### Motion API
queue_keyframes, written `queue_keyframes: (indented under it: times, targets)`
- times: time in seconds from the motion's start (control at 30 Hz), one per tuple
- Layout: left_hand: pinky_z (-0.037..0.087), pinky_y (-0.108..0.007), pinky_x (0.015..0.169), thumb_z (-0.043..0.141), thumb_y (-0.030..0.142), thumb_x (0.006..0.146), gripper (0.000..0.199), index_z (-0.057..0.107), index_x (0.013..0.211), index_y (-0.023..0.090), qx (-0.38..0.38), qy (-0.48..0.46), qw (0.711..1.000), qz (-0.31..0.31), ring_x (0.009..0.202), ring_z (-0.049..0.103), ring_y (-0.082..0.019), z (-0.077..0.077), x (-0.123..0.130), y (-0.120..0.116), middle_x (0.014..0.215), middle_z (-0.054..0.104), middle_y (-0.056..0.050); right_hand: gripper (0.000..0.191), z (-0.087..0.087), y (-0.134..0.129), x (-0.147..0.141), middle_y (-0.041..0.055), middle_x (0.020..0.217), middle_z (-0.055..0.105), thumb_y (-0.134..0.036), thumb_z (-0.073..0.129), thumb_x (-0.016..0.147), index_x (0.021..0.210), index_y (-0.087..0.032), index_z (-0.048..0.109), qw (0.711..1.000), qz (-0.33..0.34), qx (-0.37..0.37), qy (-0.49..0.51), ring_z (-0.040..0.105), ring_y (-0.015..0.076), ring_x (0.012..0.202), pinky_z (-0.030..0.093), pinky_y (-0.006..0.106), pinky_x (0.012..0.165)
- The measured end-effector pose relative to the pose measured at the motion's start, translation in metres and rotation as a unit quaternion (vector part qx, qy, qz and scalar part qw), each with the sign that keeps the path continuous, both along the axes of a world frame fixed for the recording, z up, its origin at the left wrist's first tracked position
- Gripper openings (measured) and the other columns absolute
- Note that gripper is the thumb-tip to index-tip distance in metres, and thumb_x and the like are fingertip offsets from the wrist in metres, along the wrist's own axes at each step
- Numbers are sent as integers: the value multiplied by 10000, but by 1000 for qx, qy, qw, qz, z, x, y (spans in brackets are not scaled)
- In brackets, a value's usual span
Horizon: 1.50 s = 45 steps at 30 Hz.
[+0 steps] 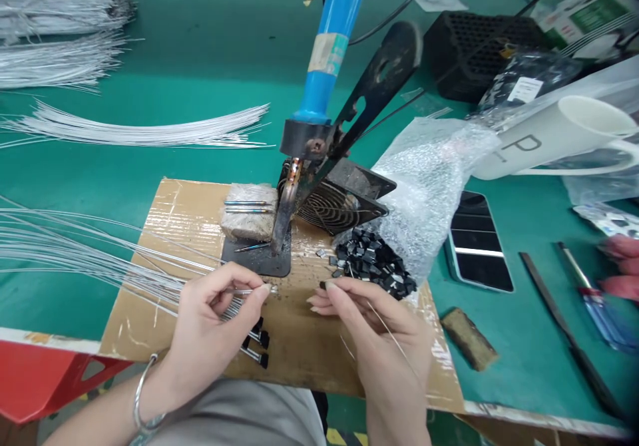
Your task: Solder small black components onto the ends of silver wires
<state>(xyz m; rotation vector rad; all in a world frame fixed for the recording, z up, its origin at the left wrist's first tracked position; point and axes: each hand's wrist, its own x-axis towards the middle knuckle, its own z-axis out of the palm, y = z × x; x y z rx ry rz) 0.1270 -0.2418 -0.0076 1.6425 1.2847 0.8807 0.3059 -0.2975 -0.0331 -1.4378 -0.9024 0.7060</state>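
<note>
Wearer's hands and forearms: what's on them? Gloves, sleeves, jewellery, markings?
Both hands, left and right, are bare: no gloves. The left wrist has a silver-coloured bangle, an open, rounded band. No sleeve shows on the visible part of either forearm. No rings or markings visible on the fingers.

My right hand (377, 329) covers most of the small black piece (323, 285) at its fingertips, so I can't make out its shape. My left hand (214, 323) hides much of the thin wire (272, 290) it pinches. The loose white wires (64, 243) run out past the left edge, and the blue handle (334, 26) is cut off at the top. The pink thing (622, 266) by the right edge is blurred — I can't name it — and the white label (525, 89) is too small to read.
</note>
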Motion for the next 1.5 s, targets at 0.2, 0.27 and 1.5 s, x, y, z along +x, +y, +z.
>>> queue_keyframes:
  times: [0.2, 0.27, 1.5]
  targets:
    - [235, -217, 425, 633, 252, 869, 177, 695, 748, 139, -1, 23, 1000, 4, 472, 277, -74, 1, -2, 2, 635, 624, -30, 107, -16, 3, 3, 40, 834, 724, -39, 713, 884, 933, -135, 708, 894, 19, 88, -439, 627, 135, 739, 549, 288, 727]
    - [251, -217, 433, 634, 252, 866, 172, 694, 750, 141, 1, 23, 1000, 7, 475, 297, -76, 1, -2, 2, 647, 634, -35, 98, -20, 1, 5, 49, 816, 700, -41, 712, 888, 952, -115, 699, 875, 59, 91, -472, 572, 147, 749, 518, 313, 734]
    - [388, -206, 468, 678, 261, 858, 148, 738, 771, 157, -41, -21, 999, 0, 549, 567, -119, 6, -2, 4, 705, 702, -59, 73, 6, 3, -24, -12, 712, 721, -259, 737, 901, 882, -285, 802, 995, 68, -47, 52, 659, 84, 607, 533, 128, 575]
